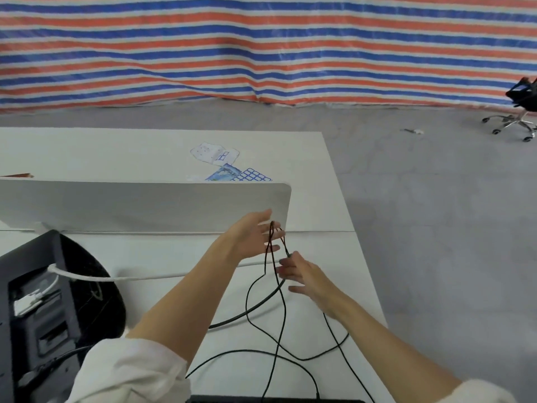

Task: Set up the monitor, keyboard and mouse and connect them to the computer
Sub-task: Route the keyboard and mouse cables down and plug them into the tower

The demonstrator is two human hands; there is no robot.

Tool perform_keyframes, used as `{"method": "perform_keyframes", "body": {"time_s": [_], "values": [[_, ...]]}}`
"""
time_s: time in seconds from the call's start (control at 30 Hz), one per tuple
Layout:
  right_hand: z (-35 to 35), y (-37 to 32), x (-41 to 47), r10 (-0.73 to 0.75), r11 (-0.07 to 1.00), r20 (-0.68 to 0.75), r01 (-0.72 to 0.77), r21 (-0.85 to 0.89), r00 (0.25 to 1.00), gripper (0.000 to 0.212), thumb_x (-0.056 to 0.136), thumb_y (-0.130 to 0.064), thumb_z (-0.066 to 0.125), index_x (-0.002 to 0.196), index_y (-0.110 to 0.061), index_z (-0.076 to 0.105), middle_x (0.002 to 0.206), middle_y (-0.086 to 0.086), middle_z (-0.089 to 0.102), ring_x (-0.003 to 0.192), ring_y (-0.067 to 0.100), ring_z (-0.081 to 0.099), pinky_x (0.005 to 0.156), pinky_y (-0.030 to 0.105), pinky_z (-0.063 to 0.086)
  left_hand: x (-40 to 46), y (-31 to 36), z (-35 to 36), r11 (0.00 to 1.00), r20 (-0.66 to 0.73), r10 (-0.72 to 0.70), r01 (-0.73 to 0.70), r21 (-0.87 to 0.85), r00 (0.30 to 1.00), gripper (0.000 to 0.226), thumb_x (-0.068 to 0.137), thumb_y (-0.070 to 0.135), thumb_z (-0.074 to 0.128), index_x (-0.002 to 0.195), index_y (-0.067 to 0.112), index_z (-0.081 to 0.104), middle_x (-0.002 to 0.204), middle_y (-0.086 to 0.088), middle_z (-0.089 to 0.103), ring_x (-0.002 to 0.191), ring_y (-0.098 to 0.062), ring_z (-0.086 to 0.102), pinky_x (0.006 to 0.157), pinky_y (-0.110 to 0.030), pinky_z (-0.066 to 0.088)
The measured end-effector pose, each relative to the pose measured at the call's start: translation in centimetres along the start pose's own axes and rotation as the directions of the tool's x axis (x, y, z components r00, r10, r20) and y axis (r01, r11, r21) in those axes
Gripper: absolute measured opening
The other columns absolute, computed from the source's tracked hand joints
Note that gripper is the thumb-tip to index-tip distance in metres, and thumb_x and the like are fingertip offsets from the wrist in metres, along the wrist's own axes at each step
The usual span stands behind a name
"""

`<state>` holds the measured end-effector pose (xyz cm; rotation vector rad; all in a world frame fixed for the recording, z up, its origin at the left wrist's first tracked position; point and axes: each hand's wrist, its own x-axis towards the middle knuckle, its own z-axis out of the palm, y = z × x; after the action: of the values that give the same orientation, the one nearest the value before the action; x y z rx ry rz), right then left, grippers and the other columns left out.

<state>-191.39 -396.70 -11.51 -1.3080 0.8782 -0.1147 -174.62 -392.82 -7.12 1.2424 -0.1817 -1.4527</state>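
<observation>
My left hand (254, 234) reaches forward with straight fingers, and loops of thin black cable (280, 315) hang over them. Just below and to the right, my right hand (302, 276) pinches the cable between thumb and fingertips. A thicker black cable (247, 311) runs from under that hand across the white desk (319, 170). At the left stands a black monitor (32, 315), back side toward me, on a round black base (98, 289). A white cable (145, 276) is plugged into it. The edge of a black keyboard (276, 400) shows at the bottom.
A white divider panel (145, 205) stands across the desk behind my hands. Printed papers (216, 154) lie beyond it. The desk's right edge drops to grey floor, where a black office chair (521, 109) stands far right. A striped tarp covers the back wall.
</observation>
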Motion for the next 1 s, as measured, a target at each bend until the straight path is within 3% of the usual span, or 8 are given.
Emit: {"method": "perform_keyframes", "body": {"time_s": [0.13, 0.33, 0.57, 0.63, 0.7, 0.77, 0.83, 1.0], "values": [[1.0, 1.1, -0.8, 0.022, 0.999, 0.116, -0.017, -0.046, 0.993, 0.03, 0.099, -0.042, 0.036, 0.123, -0.026, 0.044, 0.119, -0.007, 0.06, 0.117, 0.01, 0.052, 0.103, 0.035, 0.035, 0.3, -0.6, 1.5, 0.985, 0.058, 0.033, -0.023, -0.173, 0.998, 0.026, 0.096, 0.033, 0.046, 0.112, 0.012, 0.044, 0.104, -0.018, 0.051, 0.091, -0.034, 0.055, 0.078, -0.044, 0.044], [1.5, 1.8, -0.9, -0.067, 0.977, 0.037, 0.073, -0.2, 0.997, 0.017, 0.097, -0.018, 0.046, 0.088, -0.016, 0.06, 0.085, 0.002, 0.059, 0.077, 0.01, 0.058, 0.074, 0.023, 0.045, -0.4, -0.9, 0.7, 0.992, -0.072, 0.093, -0.087, 0.095, 0.993, 0.039, 0.099, 0.034, 0.039, 0.132, 0.012, 0.045, 0.134, -0.011, 0.051, 0.127, -0.03, 0.043, 0.113, -0.043, 0.024], [-1.6, -0.5, 1.0, 0.048, 0.966, -0.298, 0.032, 0.258, 0.953, 0.017, 0.091, -0.009, 0.05, 0.079, -0.009, 0.061, 0.073, 0.006, 0.061, 0.061, 0.014, 0.054, 0.059, 0.023, 0.041, -2.0, -5.9, -3.5, 0.899, -0.273, 0.111, 0.02, 0.437, 0.956, 0.022, 0.097, 0.023, 0.048, 0.113, 0.012, 0.058, 0.108, -0.005, 0.064, 0.098, -0.02, 0.058, 0.086, -0.032, 0.043], [-2.4, -0.5, 1.7, 0.041, 0.99, -0.363, 0.011, 0.139, 0.931, 0.016, 0.092, -0.006, 0.047, 0.099, -0.008, 0.061, 0.089, 0.012, 0.063, 0.069, 0.015, 0.055, 0.066, 0.026, 0.04, -2.0, -8.0, -4.1, 0.844, -0.266, 0.06, 0.093, 0.528, 0.962, 0.021, 0.096, 0.023, 0.048, 0.112, 0.012, 0.057, 0.105, -0.003, 0.06, 0.096, -0.02, 0.055, 0.085, -0.031, 0.043], [-3.2, 1.0, 2.3, 0.077, 0.997, -0.398, -0.08, 0.008, 0.914, 0.044, 0.092, -0.006, 0.047, 0.135, -0.006, 0.043, 0.117, 0.015, 0.058, 0.083, 0.017, 0.055, 0.072, 0.026, 0.04, -1.6, -10.0, -4.3, 0.795, -0.263, 0.021, 0.144, 0.589, 0.964, 0.007, 0.095, 0.02, 0.048, 0.095, 0.015, 0.054, 0.095, -0.004, 0.052, 0.091, -0.022, 0.05, 0.075, -0.028, 0.042], [-3.9, 3.3, 2.1, 0.124, 0.975, -0.386, -0.185, -0.125, 0.914, 0.055, 0.092, -0.011, 0.047, 0.145, -0.012, 0.031, 0.139, 0.009, 0.044, 0.109, 0.021, 0.054, 0.083, 0.028, 0.042, -1.0, -11.6, -4.1, 0.766, -0.28, 0.002, 0.179, 0.618, 0.96, 0.013, 0.093, 0.017, 0.049, 0.081, 0.016, 0.042, 0.087, -0.007, 0.04, 0.084, -0.021, 0.041, 0.062, -0.025, 0.034], [-4.2, 5.9, 1.6, 0.171, 0.941, -0.326, -0.252, -0.224, 0.93, 0.047, 0.093, -0.018, 0.046, 0.14, -0.014, 0.039, 0.137, 0.005, 0.047, 0.117, 0.022, 0.052, 0.092, 0.03, 0.043, -0.2, -13.0, -3.9, 0.759, -0.292, -0.017, 0.203, 0.618, 0.956, 0.019, 0.091, 0.016, 0.05, 0.076, 0.013, 0.04, 0.081, -0.007, 0.04, 0.082, -0.021, 0.042, 0.057, -0.024, 0.032], [-3.9, 9.4, -1.1, 0.22, 0.914, -0.226, -0.281, -0.292, 0.949, 0.02, 0.096, -0.02, 0.04, 0.098, -0.012, 0.059, 0.096, 0.005, 0.059, 0.078, 0.018, 0.056, 0.064, 0.023, 0.039, 1.8, -15.3, -2.9, 0.774, -0.401, 0.095, 0.186, 0.605, 0.911, 0.006, 0.081, 0.007, 0.055, 0.082, 0.01, 0.049, 0.078, -0.008, 0.053, 0.071, -0.021, 0.048, 0.061, -0.027, 0.039]]}}
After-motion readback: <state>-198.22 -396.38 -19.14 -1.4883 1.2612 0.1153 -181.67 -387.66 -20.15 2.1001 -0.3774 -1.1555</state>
